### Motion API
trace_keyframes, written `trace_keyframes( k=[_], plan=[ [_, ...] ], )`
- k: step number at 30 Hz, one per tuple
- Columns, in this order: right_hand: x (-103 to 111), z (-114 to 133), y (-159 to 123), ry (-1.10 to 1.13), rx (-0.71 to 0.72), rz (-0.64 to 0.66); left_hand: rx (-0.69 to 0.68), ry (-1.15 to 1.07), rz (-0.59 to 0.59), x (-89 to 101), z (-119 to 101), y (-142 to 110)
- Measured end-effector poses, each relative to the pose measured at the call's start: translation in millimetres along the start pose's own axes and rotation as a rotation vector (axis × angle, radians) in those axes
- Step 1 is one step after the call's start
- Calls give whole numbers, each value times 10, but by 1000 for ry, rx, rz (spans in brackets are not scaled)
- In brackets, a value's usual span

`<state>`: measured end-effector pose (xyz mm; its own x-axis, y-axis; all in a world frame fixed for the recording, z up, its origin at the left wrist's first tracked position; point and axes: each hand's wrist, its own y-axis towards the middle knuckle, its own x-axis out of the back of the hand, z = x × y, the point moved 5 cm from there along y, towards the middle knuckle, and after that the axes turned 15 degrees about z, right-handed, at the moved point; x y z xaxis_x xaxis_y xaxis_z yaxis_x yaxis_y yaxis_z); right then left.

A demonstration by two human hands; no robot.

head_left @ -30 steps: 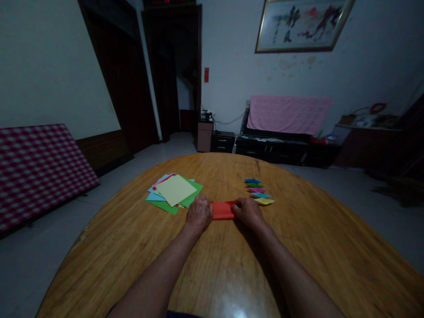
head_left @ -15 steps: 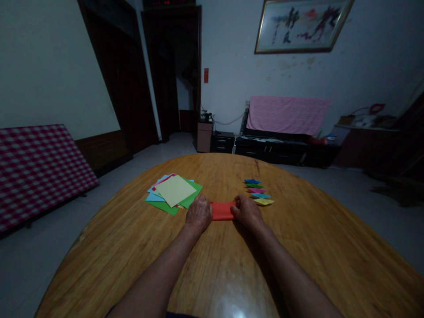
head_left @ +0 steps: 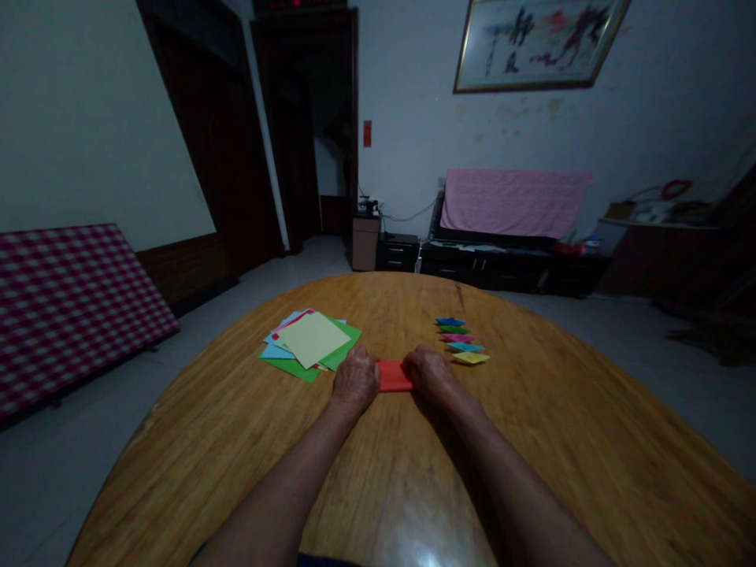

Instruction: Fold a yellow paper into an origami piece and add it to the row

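Observation:
A folded strip of red paper [head_left: 394,376] lies flat on the wooden table in front of me. My left hand [head_left: 357,378] is closed on its left end, the fingers curled and partly hidden. At the other end, my right hand [head_left: 432,373] has its fingers bent together over the paper and covers that edge. Left of my left hand is a loose stack of coloured paper sheets [head_left: 313,339], a pale yellow one on top. Several small folded paper boats [head_left: 461,339] stand in a column just beyond my right hand, blue, green, pink, light blue and yellow.
The round wooden table [head_left: 236,449] fills the foreground. Behind it are a low black cabinet [head_left: 502,272] and a pink cloth [head_left: 513,201] draped over something. A checked red-and-white panel [head_left: 76,307] leans at the left.
My right hand has shifted slightly left along the red paper and now covers more of its right end. My left hand stays in place.

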<state>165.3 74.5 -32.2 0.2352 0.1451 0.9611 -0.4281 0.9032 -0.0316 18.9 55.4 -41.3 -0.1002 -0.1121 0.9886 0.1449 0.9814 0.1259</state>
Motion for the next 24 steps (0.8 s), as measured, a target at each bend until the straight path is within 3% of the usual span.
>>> trace_keyframes(
  k=[24],
  plan=[
    [-100, 15, 40, 61, 189, -5, 6, -3, 46, 11, -21, 13]
  ],
)
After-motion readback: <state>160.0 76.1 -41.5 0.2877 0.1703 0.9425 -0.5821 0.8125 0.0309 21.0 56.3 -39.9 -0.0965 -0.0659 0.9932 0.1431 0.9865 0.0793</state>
